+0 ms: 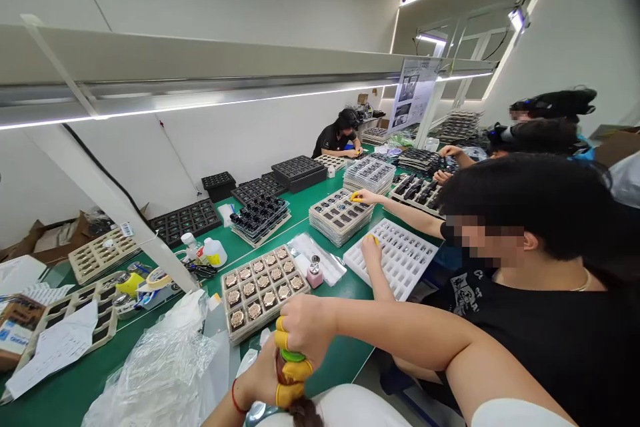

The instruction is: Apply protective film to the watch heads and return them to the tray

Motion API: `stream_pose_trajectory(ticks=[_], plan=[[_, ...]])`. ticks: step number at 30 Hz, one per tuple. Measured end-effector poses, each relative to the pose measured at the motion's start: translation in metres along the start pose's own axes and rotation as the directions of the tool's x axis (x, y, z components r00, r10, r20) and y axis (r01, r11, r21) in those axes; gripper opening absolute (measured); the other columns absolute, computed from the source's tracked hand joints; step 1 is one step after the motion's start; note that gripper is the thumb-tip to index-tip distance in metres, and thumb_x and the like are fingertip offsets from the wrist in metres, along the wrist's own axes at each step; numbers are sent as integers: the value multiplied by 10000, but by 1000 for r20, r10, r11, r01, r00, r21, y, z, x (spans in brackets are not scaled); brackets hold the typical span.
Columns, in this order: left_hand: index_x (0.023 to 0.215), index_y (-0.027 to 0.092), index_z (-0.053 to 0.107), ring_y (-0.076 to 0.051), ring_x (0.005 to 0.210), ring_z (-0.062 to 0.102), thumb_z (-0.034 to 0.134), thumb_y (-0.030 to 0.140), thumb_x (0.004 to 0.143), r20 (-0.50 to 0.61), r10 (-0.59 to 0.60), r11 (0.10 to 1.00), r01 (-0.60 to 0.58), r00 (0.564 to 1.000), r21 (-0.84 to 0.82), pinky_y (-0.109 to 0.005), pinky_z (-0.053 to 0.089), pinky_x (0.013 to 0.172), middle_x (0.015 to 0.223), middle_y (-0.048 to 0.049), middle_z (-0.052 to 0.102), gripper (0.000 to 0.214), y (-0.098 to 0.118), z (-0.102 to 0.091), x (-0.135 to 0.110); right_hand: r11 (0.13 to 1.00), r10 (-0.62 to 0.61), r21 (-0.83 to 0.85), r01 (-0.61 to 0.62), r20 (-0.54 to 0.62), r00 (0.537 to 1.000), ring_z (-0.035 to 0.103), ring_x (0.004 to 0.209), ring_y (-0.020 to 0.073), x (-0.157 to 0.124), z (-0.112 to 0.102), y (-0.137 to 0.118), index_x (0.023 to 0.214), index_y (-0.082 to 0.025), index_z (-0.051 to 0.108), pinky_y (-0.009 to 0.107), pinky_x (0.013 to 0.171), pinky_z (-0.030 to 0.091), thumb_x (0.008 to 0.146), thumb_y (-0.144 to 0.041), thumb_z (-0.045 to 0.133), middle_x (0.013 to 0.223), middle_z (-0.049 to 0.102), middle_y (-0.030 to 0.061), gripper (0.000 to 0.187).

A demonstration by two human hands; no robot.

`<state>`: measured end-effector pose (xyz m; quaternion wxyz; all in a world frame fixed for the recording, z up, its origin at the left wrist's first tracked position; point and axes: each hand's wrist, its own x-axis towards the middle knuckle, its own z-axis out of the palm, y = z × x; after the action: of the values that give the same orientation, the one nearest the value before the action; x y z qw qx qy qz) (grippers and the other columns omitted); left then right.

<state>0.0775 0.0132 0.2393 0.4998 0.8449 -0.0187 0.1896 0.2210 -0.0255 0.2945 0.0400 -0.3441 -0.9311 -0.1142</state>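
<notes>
My two hands meet at the near edge of the green table (345, 353), both wearing yellow finger cots. My right hand (303, 325) is curled into a fist over a small green object (293, 355). Just below it my left hand (267, 379), with a red string at the wrist, pinches a dark brown piece (284, 373) that touches the green object. What the brown piece is I cannot make out. A beige tray of round copper-coloured watch cases (260, 287) lies right behind my hands.
A co-worker in black on my right reaches to a white tray (400, 257) and a stack of trays (340, 217). Crumpled plastic bags (160, 360) lie at my left. A small pink bottle (315, 275), tape rolls, white bottles and black trays crowd the table. Other people work farther back.
</notes>
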Motion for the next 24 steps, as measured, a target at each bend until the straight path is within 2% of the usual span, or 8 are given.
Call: stream_pose_trajectory(ticks=[8, 11, 12, 14, 16, 18, 20, 24], plan=[[537, 181, 411, -86, 463, 331, 520, 293, 648, 77, 225, 959, -235, 971, 156, -199, 350, 410, 500, 43, 395, 191, 9, -15, 7, 954, -301, -53, 296, -143, 943, 462, 574, 164, 7, -28, 15, 780, -185, 586, 291, 438, 284, 789, -512, 443, 647, 534, 32, 357], [639, 189, 445, -98, 502, 389, 572, 271, 601, -14, 201, 972, -198, 979, 127, -207, 416, 461, 558, 38, 436, 156, 15, -26, 11, 980, -112, 103, 172, -428, 897, 466, 589, 167, -1, -32, 26, 815, -197, 573, 305, 487, 346, 841, -554, 331, 662, 538, 41, 432], [700, 187, 470, -110, 538, 436, 603, 257, 580, -56, 167, 980, -159, 984, 116, -221, 449, 502, 607, 26, 479, 193, 19, -30, 12, 966, 57, 243, 90, -540, 840, 475, 595, 170, -7, -30, 27, 839, -199, 571, 309, 510, 371, 850, -573, 288, 666, 540, 43, 469], [855, 174, 507, -154, 658, 536, 654, 223, 547, -127, 99, 991, -87, 987, 102, -269, 503, 611, 758, -25, 566, 345, 29, -40, 14, 800, 500, 598, -43, -625, 599, 489, 596, 171, -24, -19, 28, 885, -201, 569, 310, 531, 404, 851, -596, 264, 669, 542, 36, 500], [954, 158, 511, -181, 733, 576, 675, 200, 542, -163, 78, 994, -64, 984, 90, -298, 518, 673, 851, -64, 591, 445, 44, -49, 17, 478, 848, 878, -36, -451, 277, 481, 559, 158, -43, -4, 22, 870, -207, 576, 287, 493, 396, 838, -591, 325, 642, 534, 16, 460], [1006, 164, 500, -179, 741, 588, 679, 195, 553, -196, 104, 992, -89, 975, 86, -296, 525, 674, 880, -69, 597, 488, 62, -59, 22, 139, 987, 984, 111, -146, 62, 446, 493, 137, -61, 13, 11, 811, -204, 594, 259, 435, 361, 830, -571, 360, 592, 524, 2, 436], [1050, 181, 484, -178, 750, 596, 675, 181, 561, -220, 158, 984, -135, 963, 114, -286, 530, 672, 900, -68, 603, 525, 82, -66, 30, -143, 990, 948, 283, 131, 59, 435, 447, 125, -73, 30, -6, 763, -189, 616, 255, 417, 362, 833, -555, 348, 555, 535, 6, 459], [1126, 205, 452, -184, 750, 609, 690, 227, 601, -215, 359, 912, -292, 908, 289, -275, 525, 681, 881, -69, 621, 577, 125, -75, 51, -413, 909, 825, 386, 344, 236, 518, 468, 155, -72, 51, -42, 700, -174, 638, 297, 448, 438, 800, -565, 440, 556, 584, 31, 449]])
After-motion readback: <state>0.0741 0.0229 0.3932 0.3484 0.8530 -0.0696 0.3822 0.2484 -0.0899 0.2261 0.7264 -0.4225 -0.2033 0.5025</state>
